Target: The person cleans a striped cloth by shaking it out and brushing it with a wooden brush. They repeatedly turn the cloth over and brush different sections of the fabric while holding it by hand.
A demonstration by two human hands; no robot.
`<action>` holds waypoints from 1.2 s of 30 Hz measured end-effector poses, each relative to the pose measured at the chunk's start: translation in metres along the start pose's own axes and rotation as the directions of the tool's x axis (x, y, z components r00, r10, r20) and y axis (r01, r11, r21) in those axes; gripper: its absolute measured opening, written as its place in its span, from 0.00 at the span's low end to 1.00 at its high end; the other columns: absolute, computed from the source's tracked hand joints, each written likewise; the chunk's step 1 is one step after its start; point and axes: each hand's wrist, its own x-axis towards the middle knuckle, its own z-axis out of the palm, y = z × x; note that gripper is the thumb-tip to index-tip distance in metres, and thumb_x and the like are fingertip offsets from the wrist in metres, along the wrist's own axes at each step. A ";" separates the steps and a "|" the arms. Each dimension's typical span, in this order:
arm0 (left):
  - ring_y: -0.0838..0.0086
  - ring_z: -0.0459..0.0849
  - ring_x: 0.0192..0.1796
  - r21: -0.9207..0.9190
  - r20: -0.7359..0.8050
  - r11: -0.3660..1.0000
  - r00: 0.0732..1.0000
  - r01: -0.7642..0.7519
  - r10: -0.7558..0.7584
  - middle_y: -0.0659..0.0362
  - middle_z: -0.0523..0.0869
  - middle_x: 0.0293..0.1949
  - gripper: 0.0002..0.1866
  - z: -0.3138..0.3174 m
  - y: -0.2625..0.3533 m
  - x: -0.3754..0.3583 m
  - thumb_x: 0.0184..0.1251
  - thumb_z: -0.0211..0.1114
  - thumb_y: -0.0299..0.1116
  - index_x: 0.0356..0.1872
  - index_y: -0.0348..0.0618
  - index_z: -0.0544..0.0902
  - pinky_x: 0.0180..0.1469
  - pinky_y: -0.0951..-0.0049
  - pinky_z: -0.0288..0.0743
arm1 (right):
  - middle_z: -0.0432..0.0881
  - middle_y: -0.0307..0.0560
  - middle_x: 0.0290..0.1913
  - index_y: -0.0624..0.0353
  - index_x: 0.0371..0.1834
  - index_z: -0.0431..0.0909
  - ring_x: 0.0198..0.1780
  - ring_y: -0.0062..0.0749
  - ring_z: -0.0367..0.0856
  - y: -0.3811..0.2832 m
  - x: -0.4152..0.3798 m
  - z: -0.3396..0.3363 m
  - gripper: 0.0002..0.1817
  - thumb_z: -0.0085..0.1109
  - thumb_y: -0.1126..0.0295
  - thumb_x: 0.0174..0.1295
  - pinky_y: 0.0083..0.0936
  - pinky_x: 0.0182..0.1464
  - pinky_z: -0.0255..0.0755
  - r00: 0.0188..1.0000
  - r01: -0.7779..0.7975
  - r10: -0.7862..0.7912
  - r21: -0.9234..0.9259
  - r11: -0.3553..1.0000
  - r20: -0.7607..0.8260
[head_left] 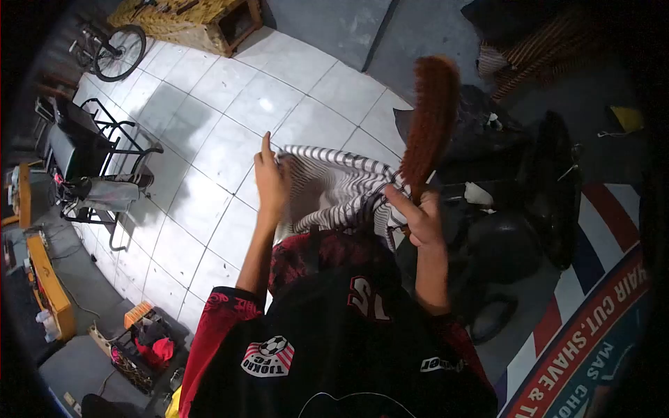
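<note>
A black-and-white striped cloth [331, 177], which looks like a barber's cape, is bunched in front of my body between my two hands. My left hand [272, 182] grips its left edge with the index finger pointing out. In my right hand [421, 217] is a brush [428, 118] with long reddish-brown bristles, held upright. The same hand pinches the gathered right end of the cloth, with the thumb lying over it. The brush's handle is mostly hidden by the fingers.
A black chair [83, 150] with a metal frame stands on the left, and a bicycle [118, 54] is behind it. Dark barber-chair parts [502, 244] sit close on my right, beside a striped sign [585, 327]. A basket of items [146, 348] lies at lower left.
</note>
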 end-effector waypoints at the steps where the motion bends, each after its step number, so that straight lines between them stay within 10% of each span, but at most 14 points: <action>1: 0.49 0.72 0.43 -0.001 -0.052 0.999 0.998 -0.038 0.038 0.38 0.70 0.46 0.36 0.019 -0.013 -0.008 0.50 0.64 0.28 0.62 0.40 0.59 0.47 0.61 0.69 | 0.63 0.25 0.14 0.52 0.14 0.67 0.16 0.10 0.54 -0.006 0.000 0.002 0.16 0.61 0.73 0.55 0.15 0.19 0.47 1.000 0.017 -0.017 0.008 1.000 -0.021; 6: 0.48 0.59 0.59 0.359 0.346 0.924 0.938 -0.129 -0.003 0.42 0.64 0.51 0.50 0.048 -0.029 -0.072 0.34 0.76 0.40 0.59 0.35 0.55 0.54 0.51 0.62 | 0.64 0.25 0.14 0.52 0.13 0.67 0.16 0.08 0.54 -0.009 0.001 0.003 0.16 0.60 0.74 0.56 0.14 0.20 0.47 0.984 0.095 -0.089 0.033 0.995 -0.155; 9: 0.42 0.69 0.51 0.331 0.617 0.934 0.780 -0.137 -0.105 0.43 0.66 0.49 0.51 0.043 -0.032 -0.077 0.28 0.78 0.44 0.55 0.36 0.57 0.47 0.50 0.70 | 0.67 0.27 0.18 0.54 0.14 0.68 0.20 0.08 0.59 -0.020 -0.001 0.013 0.14 0.59 0.76 0.55 0.13 0.24 0.53 0.970 0.107 -0.082 0.099 0.989 -0.228; 16: 0.49 0.76 0.48 0.277 0.814 0.944 0.566 -0.177 -0.132 0.39 0.70 0.52 0.41 0.074 -0.045 -0.068 0.39 0.75 0.43 0.51 0.33 0.63 0.46 0.56 0.73 | 0.71 0.31 0.23 0.57 0.21 0.72 0.26 0.12 0.65 -0.045 -0.013 0.021 0.07 0.60 0.76 0.54 0.14 0.31 0.60 0.959 0.092 -0.042 0.167 0.982 -0.280; 19: 0.50 0.76 0.48 -0.039 0.568 0.968 0.791 -0.247 0.225 0.44 0.73 0.48 0.36 0.082 -0.032 -0.070 0.44 0.71 0.40 0.54 0.38 0.65 0.45 0.55 0.73 | 0.72 0.32 0.23 0.57 0.22 0.72 0.26 0.13 0.67 -0.056 -0.015 0.027 0.07 0.60 0.77 0.52 0.14 0.30 0.61 0.953 0.126 -0.077 0.152 0.980 -0.292; 20: 0.50 0.75 0.47 0.101 0.544 0.971 0.829 -0.217 0.129 0.47 0.73 0.48 0.28 0.080 -0.017 -0.067 0.46 0.69 0.34 0.50 0.42 0.69 0.46 0.57 0.72 | 0.72 0.32 0.22 0.57 0.22 0.72 0.25 0.13 0.67 -0.052 -0.018 0.022 0.07 0.61 0.77 0.52 0.14 0.30 0.60 0.966 0.109 -0.062 0.178 0.978 -0.252; 24: 0.53 0.76 0.41 -0.136 0.395 0.850 0.759 -0.510 0.518 0.51 0.78 0.40 0.13 0.099 -0.022 -0.037 0.46 0.58 0.22 0.37 0.41 0.74 0.43 0.56 0.70 | 0.68 0.28 0.19 0.55 0.19 0.69 0.20 0.12 0.61 -0.040 -0.022 0.003 0.11 0.62 0.77 0.52 0.15 0.24 0.55 0.976 0.149 -0.124 0.128 0.981 -0.181; 33: 0.44 0.77 0.35 -0.260 0.484 0.960 0.845 -0.107 0.225 0.40 0.78 0.29 0.09 0.072 -0.004 -0.033 0.50 0.47 0.19 0.34 0.36 0.71 0.37 0.51 0.71 | 0.65 0.33 0.17 0.60 0.27 0.71 0.19 0.14 0.57 0.006 -0.017 -0.036 0.12 0.55 0.64 0.61 0.18 0.22 0.52 0.926 -0.015 -0.108 -0.319 0.948 -0.362; 36: 0.47 0.79 0.30 -0.199 0.486 0.951 0.819 -0.236 0.305 0.41 0.77 0.22 0.08 0.053 0.023 -0.029 0.56 0.48 0.22 0.37 0.34 0.71 0.31 0.58 0.71 | 0.66 0.38 0.21 0.64 0.33 0.70 0.22 0.20 0.62 0.031 -0.011 -0.042 0.15 0.54 0.61 0.61 0.22 0.24 0.58 0.927 -0.022 -0.179 -0.525 0.851 -0.330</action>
